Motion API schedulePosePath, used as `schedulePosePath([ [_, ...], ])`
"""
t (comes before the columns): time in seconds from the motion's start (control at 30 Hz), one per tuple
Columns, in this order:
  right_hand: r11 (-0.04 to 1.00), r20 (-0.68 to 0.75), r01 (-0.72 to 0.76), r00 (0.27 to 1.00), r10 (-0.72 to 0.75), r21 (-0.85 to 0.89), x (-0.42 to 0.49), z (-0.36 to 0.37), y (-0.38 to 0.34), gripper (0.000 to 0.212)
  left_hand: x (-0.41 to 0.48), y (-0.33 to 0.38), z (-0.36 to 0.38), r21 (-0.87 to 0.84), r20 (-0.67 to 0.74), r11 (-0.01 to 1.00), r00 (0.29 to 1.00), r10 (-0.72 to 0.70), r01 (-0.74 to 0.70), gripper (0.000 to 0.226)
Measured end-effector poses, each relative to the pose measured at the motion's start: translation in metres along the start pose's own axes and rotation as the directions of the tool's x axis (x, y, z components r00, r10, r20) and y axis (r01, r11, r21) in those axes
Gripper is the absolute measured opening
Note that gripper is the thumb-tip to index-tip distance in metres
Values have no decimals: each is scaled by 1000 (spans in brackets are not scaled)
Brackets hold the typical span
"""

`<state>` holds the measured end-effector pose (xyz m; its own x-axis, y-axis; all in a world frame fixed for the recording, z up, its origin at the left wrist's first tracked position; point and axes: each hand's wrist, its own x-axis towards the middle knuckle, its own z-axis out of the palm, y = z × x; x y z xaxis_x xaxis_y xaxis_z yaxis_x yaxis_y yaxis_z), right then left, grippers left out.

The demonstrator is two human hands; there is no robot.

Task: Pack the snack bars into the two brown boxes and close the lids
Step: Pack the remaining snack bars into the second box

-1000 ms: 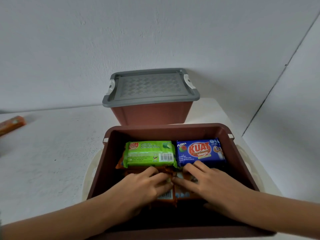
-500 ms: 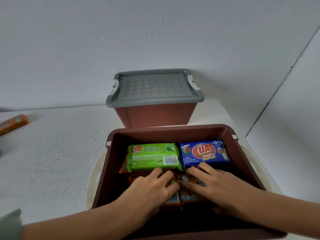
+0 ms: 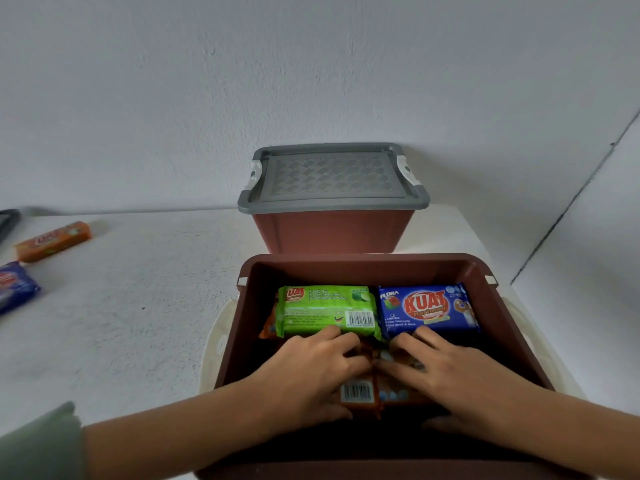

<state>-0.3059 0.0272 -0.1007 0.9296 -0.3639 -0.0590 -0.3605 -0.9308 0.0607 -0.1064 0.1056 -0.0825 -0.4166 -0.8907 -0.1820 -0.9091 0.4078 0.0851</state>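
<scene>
An open brown box (image 3: 346,266) stands close in front of me. Inside it lie a green snack bar (image 3: 325,310) and a blue snack bar (image 3: 427,308) side by side at the far end. Orange snack bars (image 3: 360,396) lie nearer me, under my hands. My left hand (image 3: 311,368) and my right hand (image 3: 446,367) both rest flat on the orange bars, fingers fairly straight and fingertips meeting in the middle. Behind stands a second brown box (image 3: 332,230) with its grey lid (image 3: 329,178) on.
On the white table (image 3: 121,306), far left, lie an orange bar (image 3: 52,240) and a blue bar (image 3: 14,285). A pale lid (image 3: 213,344) sits under the open box. A dark object (image 3: 7,220) shows at the left edge. White walls close the back and right.
The view has shifted so the boxes sit further right and more of the left table shows, with the blue bar now in sight. Both hands stay pressed on the orange bars.
</scene>
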Motion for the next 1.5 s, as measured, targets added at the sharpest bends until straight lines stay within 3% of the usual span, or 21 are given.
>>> schedulePosePath([
  [0.1,997,-64,52,997,-48,49,0,-12,2,47,-2,-2,-1,-67,-57,998,998,14,-18,45],
  [0.13,996,-92,39,995,-32,81,2,-18,2,39,-5,-3,-5,-117,-110,993,994,7,-20,41],
  [0.3,977,-287,61,958,-1,202,44,-62,-3,29,-36,-33,-38,-226,-403,970,898,-177,90,29],
  [0.4,972,-369,131,928,-52,192,99,-91,-22,36,-80,-72,-58,-271,-525,933,776,-351,238,24],
  [0.5,947,-372,235,917,-141,219,169,-114,-59,41,-140,-125,-65,-285,-556,844,639,-531,454,25],
  [0.63,896,-339,337,911,-234,288,278,-121,-122,41,-227,-205,-44,-364,-412,566,417,-810,740,41],
  [0.8,878,-228,362,926,-300,313,421,-101,-209,51,-320,-310,10,-401,-129,247,213,-969,882,60],
  [0.97,887,-78,253,967,-242,386,519,-66,-275,49,-339,-352,46,-484,13,142,170,-985,863,66],
  [1.07,906,6,175,981,-192,386,547,-40,-309,52,-334,-362,74,-486,54,161,213,-975,859,67],
  [1.17,929,95,83,988,-125,361,555,-18,-329,54,-327,-360,100,-352,24,203,226,-974,914,75],
  [1.37,937,64,-11,998,-12,349,561,-9,-343,45,-311,-348,119,-345,-201,110,41,-979,932,63],
  [1.5,937,62,-81,996,64,340,562,-13,-344,46,-311,-344,113,-368,-154,101,47,-987,924,60],
])
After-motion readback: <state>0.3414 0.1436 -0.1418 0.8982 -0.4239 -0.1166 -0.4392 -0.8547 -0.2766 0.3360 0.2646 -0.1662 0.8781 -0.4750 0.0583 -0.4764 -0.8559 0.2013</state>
